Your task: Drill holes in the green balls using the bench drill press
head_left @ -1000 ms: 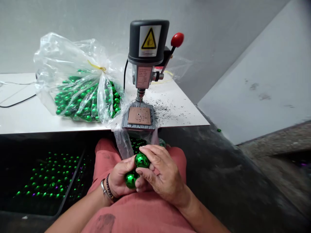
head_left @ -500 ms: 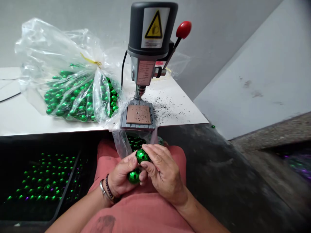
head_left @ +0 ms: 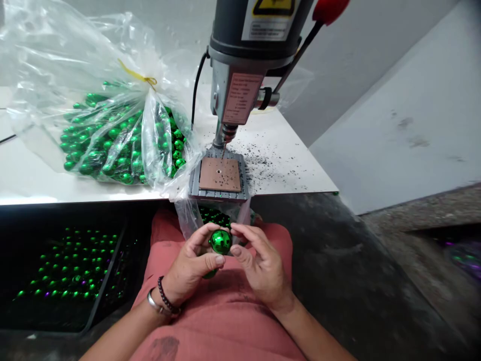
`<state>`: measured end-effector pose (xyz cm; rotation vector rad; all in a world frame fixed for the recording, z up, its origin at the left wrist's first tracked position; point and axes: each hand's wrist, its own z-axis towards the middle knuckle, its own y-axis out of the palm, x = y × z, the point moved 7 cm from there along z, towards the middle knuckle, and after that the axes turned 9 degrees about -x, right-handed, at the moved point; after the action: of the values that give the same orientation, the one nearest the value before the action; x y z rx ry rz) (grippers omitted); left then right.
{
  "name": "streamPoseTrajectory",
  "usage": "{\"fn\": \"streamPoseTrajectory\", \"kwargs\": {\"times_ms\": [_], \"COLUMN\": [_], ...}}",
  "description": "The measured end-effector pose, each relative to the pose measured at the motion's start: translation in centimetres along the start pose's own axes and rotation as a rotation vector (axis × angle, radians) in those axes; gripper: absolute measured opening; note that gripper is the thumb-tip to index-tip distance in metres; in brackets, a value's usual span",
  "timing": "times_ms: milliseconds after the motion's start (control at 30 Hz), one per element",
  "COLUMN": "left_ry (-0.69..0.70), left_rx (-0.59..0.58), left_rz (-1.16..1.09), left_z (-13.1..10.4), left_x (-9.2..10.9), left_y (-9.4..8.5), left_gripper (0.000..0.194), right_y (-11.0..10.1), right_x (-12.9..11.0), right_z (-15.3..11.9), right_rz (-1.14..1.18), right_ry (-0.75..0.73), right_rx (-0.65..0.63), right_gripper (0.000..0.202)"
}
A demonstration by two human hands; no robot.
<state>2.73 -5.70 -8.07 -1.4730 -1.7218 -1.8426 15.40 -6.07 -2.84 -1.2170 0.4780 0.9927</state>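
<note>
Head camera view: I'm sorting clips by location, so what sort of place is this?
Probably a workshop: a bench drill press stands on a white table scattered with dark shavings, beside a clear plastic bag of green balls.

Warning triangle (head_left: 273, 7), unreadable pink label (head_left: 243, 98), on drill (head_left: 228, 30)

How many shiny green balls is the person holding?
2 in view: one ball at the fingertips of the left hand, and a second ball, mostly hidden, just below that hand's thumb. The fingers may hide more.
</note>
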Motion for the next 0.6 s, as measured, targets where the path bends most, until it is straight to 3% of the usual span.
{"fn": "streamPoseTrajectory", "kwargs": {"times_ms": [133, 333, 467, 600], "left_ry": [0.001, 0.013, -0.067, -0.175], "left_rx": [0.061, 0.116, 0.179, 0.285], "left_rz": [0.150, 0.451, 0.278, -0.044], "left_z": [0.3, 0.5, 0.4, 0.1], "left_x": [0.2, 1.4, 0.6, -1.1], "left_y": [-0.4, -0.4, -1.4, -3.4], "left_gripper": [0.047, 0.048, 0.052, 0.038], "right_y": [1.4, 3.8, 3.9, 3.5], "right_x": [0.9, 2.3, 2.6, 3.3], "right_z": [-0.4, -0.8, -0.4, -0.3], "right_rz": [0.117, 0.551, 0.661, 0.624], "right_ry": [0.100, 0.362, 0.420, 0.464], "right_rx": [-0.137, -0.233, -0.213, -0.192], "right_gripper": [0.042, 0.041, 0.039, 0.043]}}
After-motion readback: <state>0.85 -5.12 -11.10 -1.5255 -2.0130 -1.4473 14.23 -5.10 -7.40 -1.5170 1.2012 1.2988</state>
